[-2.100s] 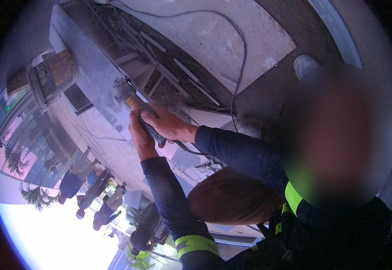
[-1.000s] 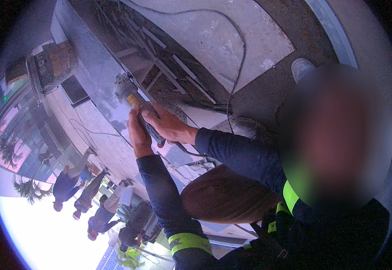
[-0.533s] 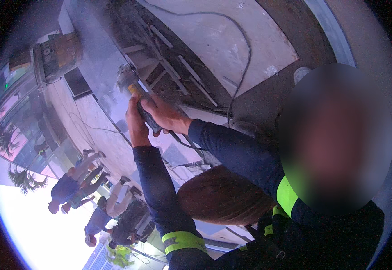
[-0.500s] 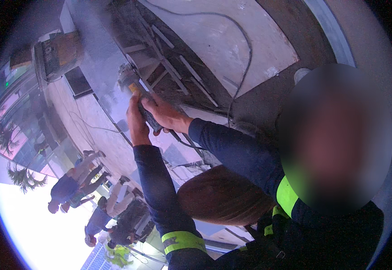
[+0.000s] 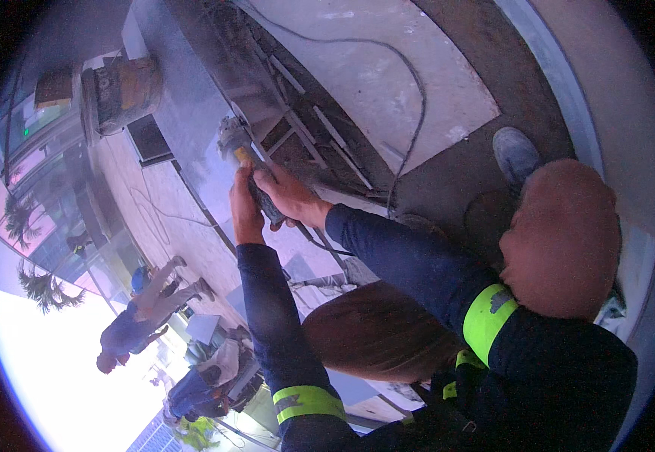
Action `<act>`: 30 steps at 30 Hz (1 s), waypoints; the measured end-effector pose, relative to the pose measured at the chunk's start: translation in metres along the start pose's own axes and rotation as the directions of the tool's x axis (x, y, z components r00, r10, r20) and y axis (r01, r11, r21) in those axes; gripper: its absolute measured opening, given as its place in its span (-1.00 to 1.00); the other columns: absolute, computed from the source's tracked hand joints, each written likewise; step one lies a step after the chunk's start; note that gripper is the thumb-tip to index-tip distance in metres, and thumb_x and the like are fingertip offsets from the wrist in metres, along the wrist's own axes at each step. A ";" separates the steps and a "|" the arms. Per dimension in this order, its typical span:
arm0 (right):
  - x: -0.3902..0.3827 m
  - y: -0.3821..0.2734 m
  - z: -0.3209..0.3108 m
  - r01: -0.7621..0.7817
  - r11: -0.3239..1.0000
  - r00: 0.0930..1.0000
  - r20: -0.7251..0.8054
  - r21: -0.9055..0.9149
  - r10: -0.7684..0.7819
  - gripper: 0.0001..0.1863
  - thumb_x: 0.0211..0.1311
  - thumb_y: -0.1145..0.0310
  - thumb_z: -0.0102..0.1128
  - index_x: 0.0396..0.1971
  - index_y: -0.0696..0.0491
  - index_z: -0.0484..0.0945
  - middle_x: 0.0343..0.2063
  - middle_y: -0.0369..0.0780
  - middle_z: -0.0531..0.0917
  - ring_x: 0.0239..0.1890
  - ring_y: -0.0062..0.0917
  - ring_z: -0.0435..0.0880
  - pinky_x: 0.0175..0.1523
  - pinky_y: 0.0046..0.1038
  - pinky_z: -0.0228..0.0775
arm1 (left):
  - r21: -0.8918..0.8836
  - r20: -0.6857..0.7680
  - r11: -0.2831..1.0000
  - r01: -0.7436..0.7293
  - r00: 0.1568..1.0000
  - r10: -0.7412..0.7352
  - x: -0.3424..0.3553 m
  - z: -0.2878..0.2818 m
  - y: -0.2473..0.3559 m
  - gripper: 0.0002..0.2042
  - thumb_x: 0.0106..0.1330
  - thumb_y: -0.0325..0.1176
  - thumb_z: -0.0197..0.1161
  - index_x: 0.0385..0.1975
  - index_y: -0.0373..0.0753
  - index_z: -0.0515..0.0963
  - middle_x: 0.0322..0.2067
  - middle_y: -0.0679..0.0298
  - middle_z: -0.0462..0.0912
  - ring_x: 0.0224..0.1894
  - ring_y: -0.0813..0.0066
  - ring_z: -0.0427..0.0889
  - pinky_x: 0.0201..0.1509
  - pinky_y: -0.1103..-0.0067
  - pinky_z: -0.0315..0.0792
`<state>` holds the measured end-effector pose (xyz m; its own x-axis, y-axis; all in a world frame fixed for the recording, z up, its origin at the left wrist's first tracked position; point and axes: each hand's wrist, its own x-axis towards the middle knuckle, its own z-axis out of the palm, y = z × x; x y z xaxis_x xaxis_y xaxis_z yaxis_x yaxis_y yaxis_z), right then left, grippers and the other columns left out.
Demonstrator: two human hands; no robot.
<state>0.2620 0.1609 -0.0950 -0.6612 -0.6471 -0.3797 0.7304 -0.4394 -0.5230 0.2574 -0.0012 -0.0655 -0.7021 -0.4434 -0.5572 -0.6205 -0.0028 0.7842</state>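
Observation:
Both my hands are wrapped around an angle grinder (image 5: pixel 267 204) with a dark body, a yellow band and a pale metal head. My left hand (image 5: pixel 245 209) grips its left side, and my right hand (image 5: pixel 296 197) closes around it from the right. The grinder's head lies over the edge of a pale slab (image 5: pixel 199 102), in a dusty haze. Whether the disc touches the slab cannot be made out. A dark cord (image 5: pixel 318 245) leaves the tool's rear end beside my right sleeve. My brown-clad knee (image 5: pixel 380 331) is between my forearms.
Right of the slab, a recess holds metal bars (image 5: pixel 290 75). A long cable (image 5: pixel 420 98) crosses a pale board (image 5: pixel 388 68). My grey shoe (image 5: pixel 516 154) rests on the dark ground. Co-workers (image 5: pixel 133 324) are at the lower left. A dark square opening (image 5: pixel 150 141) lies beyond the slab.
The whole view has shifted, so hands and grinder appear slightly farther right. Both hands keep their grip, with the grinder at about the same place on the slab edge. Co-workers have changed positions.

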 end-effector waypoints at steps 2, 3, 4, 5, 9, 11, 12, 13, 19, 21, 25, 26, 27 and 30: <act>-0.005 -0.005 0.004 -0.007 1.000 1.000 0.012 -0.005 0.007 -0.38 0.71 -0.17 -0.12 0.48 -0.05 0.29 -0.34 -0.23 0.65 -0.72 -0.57 0.61 -0.76 -0.53 0.30 | -0.021 0.034 1.000 0.011 0.999 -0.010 -0.003 -0.009 -0.001 -0.52 0.59 0.02 0.25 0.12 -0.35 0.62 -0.11 0.18 0.75 -0.14 0.37 0.74 -0.01 0.39 0.61; -0.007 -0.007 0.005 -0.011 1.000 1.000 0.016 -0.004 0.011 -0.39 0.70 -0.15 -0.10 0.46 -0.03 0.31 -0.31 -0.20 0.65 -0.68 -0.55 0.63 -0.74 -0.51 0.35 | -0.029 0.057 0.999 0.018 0.998 -0.017 -0.002 -0.015 0.000 -0.52 0.60 0.02 0.24 0.14 -0.35 0.60 -0.10 0.18 0.75 -0.13 0.36 0.74 0.00 0.39 0.61; -0.009 -0.009 0.004 -0.017 1.000 1.000 0.016 -0.005 0.017 -0.40 0.70 -0.14 -0.08 0.43 0.00 0.34 -0.28 -0.18 0.66 -0.64 -0.53 0.65 -0.73 -0.49 0.39 | -0.041 0.081 0.999 0.029 0.996 -0.026 -0.003 -0.015 0.000 -0.52 0.60 0.02 0.24 0.16 -0.35 0.59 -0.09 0.17 0.75 -0.12 0.36 0.75 0.00 0.38 0.61; -0.011 -0.010 0.003 -0.024 1.000 1.000 0.015 -0.002 0.024 -0.42 0.69 -0.10 -0.06 0.38 0.05 0.40 -0.22 -0.12 0.67 -0.56 -0.50 0.69 -0.70 -0.45 0.49 | -0.047 0.074 0.999 0.024 0.997 -0.021 -0.004 -0.015 -0.002 -0.51 0.60 0.02 0.24 0.16 -0.35 0.59 -0.09 0.17 0.75 -0.11 0.36 0.74 0.01 0.38 0.61; -0.013 -0.011 0.005 -0.002 1.000 0.999 -0.037 0.017 0.003 -0.42 0.67 -0.09 -0.01 0.32 0.12 0.46 -0.09 -0.04 0.66 -0.44 -0.45 0.74 -0.66 -0.40 0.61 | -0.073 0.073 0.996 0.045 0.997 -0.040 -0.007 -0.012 0.000 -0.49 0.60 0.03 0.24 0.18 -0.36 0.58 -0.07 0.16 0.74 -0.07 0.33 0.74 0.07 0.37 0.59; -0.008 -0.004 0.003 -0.011 1.000 0.999 -0.041 -0.009 0.011 -0.41 0.67 -0.10 -0.01 0.33 0.12 0.44 -0.12 -0.06 0.66 -0.47 -0.45 0.73 -0.65 -0.40 0.62 | -0.072 0.076 0.996 0.061 0.996 -0.055 -0.002 -0.016 -0.005 -0.49 0.60 0.02 0.24 0.19 -0.36 0.57 -0.05 0.16 0.74 -0.04 0.32 0.73 0.10 0.36 0.58; -0.005 0.000 0.003 -0.016 1.000 0.999 -0.045 -0.022 0.015 -0.40 0.67 -0.10 -0.01 0.34 0.12 0.43 -0.14 -0.06 0.65 -0.49 -0.45 0.72 -0.64 -0.40 0.63 | -0.065 0.073 0.996 0.059 0.996 -0.055 0.003 -0.021 -0.007 -0.49 0.60 0.02 0.24 0.19 -0.37 0.57 -0.04 0.15 0.74 -0.03 0.31 0.73 0.11 0.35 0.57; -0.003 0.005 0.006 0.016 1.000 0.999 -0.046 -0.020 -0.017 -0.40 0.67 -0.10 -0.02 0.35 0.12 0.41 -0.16 -0.07 0.65 -0.49 -0.45 0.72 -0.64 -0.41 0.63 | -0.054 0.061 0.997 0.060 0.996 -0.057 0.004 -0.030 -0.010 -0.49 0.59 0.02 0.23 0.20 -0.37 0.57 -0.03 0.15 0.74 -0.02 0.30 0.73 0.13 0.35 0.57; 0.005 0.018 0.003 0.091 0.994 0.996 -0.005 0.055 -0.091 -0.38 0.73 -0.08 -0.09 0.45 0.11 0.30 -0.31 -0.21 0.64 -0.63 -0.60 0.61 -0.72 -0.51 0.40 | -0.008 0.005 0.998 0.057 0.998 -0.057 0.002 -0.016 -0.004 -0.48 0.58 0.08 0.20 0.13 -0.34 0.61 -0.07 0.13 0.77 -0.06 0.28 0.76 0.08 0.36 0.61; -0.003 0.010 0.010 0.014 0.995 1.000 0.017 0.102 -0.016 -0.39 0.73 -0.08 -0.10 0.43 0.12 0.30 -0.32 -0.17 0.64 -0.68 -0.59 0.62 -0.73 -0.53 0.44 | 0.031 -0.028 0.995 0.093 0.995 -0.092 -0.007 -0.020 0.001 -0.47 0.58 0.12 0.19 0.10 -0.32 0.61 -0.11 0.14 0.77 -0.13 0.29 0.77 -0.01 0.36 0.63; 0.002 0.006 0.006 0.022 0.996 1.000 -0.009 0.084 -0.022 -0.40 0.74 -0.08 -0.13 0.42 0.11 0.28 -0.32 -0.14 0.65 -0.71 -0.55 0.65 -0.74 -0.54 0.48 | 0.066 -0.002 0.992 0.110 0.994 -0.110 0.003 -0.016 0.005 -0.45 0.57 0.16 0.19 0.09 -0.31 0.61 -0.15 0.15 0.75 -0.16 0.29 0.76 -0.07 0.36 0.63; 0.002 0.006 0.006 0.022 0.997 1.000 -0.006 0.080 -0.022 -0.40 0.74 -0.08 -0.14 0.43 0.11 0.27 -0.32 -0.13 0.65 -0.71 -0.54 0.66 -0.74 -0.53 0.48 | 0.058 -0.006 0.993 0.105 0.994 -0.105 0.003 -0.015 0.005 -0.45 0.58 0.16 0.19 0.10 -0.31 0.61 -0.15 0.15 0.75 -0.16 0.29 0.76 -0.08 0.36 0.63; 0.003 0.005 0.005 0.030 0.998 0.999 0.010 0.049 -0.030 -0.39 0.74 -0.08 -0.13 0.44 0.11 0.26 -0.31 -0.12 0.66 -0.71 -0.53 0.67 -0.75 -0.54 0.48 | 0.051 -0.011 0.994 0.100 0.995 -0.100 0.003 -0.015 0.005 -0.45 0.58 0.16 0.19 0.10 -0.31 0.61 -0.14 0.14 0.74 -0.17 0.29 0.76 -0.08 0.36 0.63; 0.011 0.012 -0.002 0.048 0.999 0.998 0.039 0.022 -0.049 -0.38 0.74 -0.09 -0.13 0.46 0.10 0.22 -0.30 -0.11 0.67 -0.70 -0.51 0.70 -0.76 -0.54 0.45 | 0.073 -0.036 0.996 0.056 0.998 -0.054 0.000 -0.006 0.004 -0.46 0.59 0.14 0.19 0.11 -0.31 0.60 -0.14 0.14 0.74 -0.19 0.28 0.76 -0.11 0.38 0.64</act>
<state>0.2633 0.1502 -0.1071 -0.6890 -0.6485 -0.3237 0.7014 -0.4838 -0.5235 0.2568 -0.0071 -0.0605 -0.6546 -0.4748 -0.5883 -0.6830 0.0379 0.7294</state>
